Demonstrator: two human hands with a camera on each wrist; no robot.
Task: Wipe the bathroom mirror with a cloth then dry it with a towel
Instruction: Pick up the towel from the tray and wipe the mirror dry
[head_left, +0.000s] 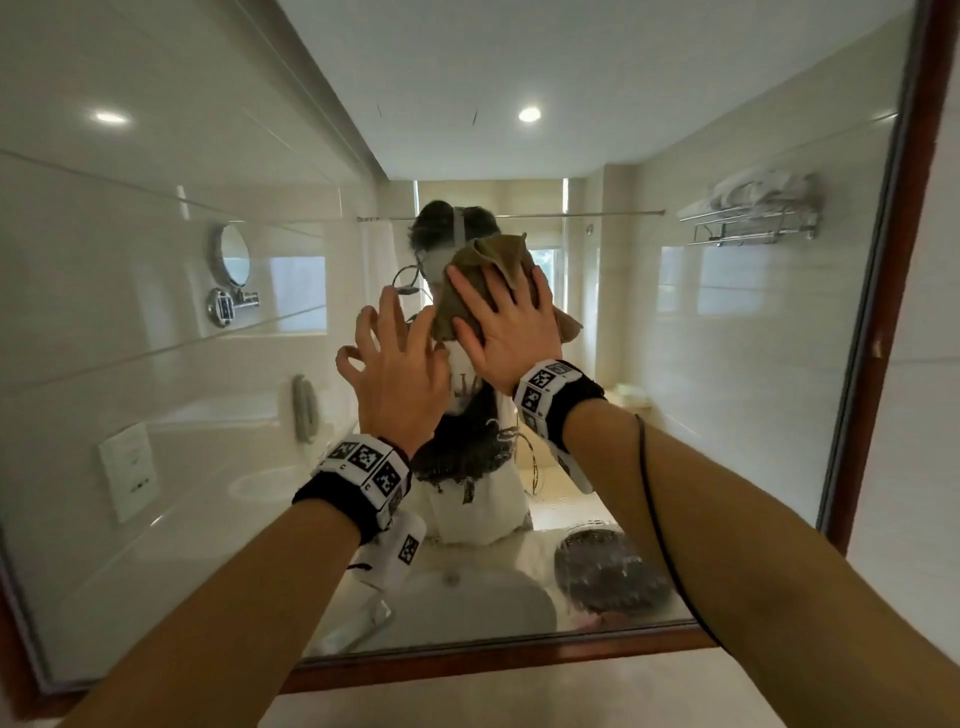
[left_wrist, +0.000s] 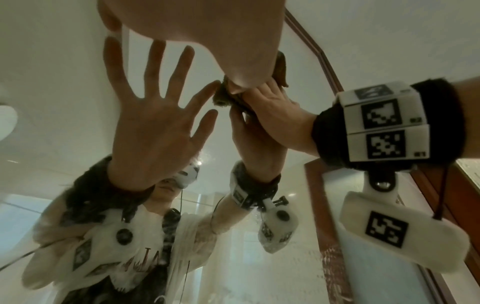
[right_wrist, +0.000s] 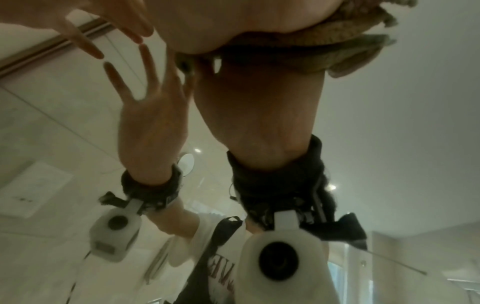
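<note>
The bathroom mirror (head_left: 701, 374) fills the head view inside a dark wooden frame (head_left: 906, 249). My right hand (head_left: 506, 327) lies flat on an olive-brown cloth (head_left: 493, 260), pressing it against the glass at the mirror's centre. The cloth's loose corners stick out above and to the right of the fingers. My left hand (head_left: 397, 369) is just left of it, fingers spread, fingertips at the glass and holding nothing. The right wrist view shows the bunched cloth (right_wrist: 337, 47) under my palm. In the left wrist view the cloth (left_wrist: 223, 96) sits between my right hand (left_wrist: 280, 111) and its reflection.
Reflected in the glass are a wall rack with folded white towels (head_left: 753, 208), a round shaving mirror (head_left: 231, 257), a white basin (head_left: 467, 597) and a dark round dish (head_left: 608, 571). A pale ledge (head_left: 519, 691) runs below the frame's bottom edge.
</note>
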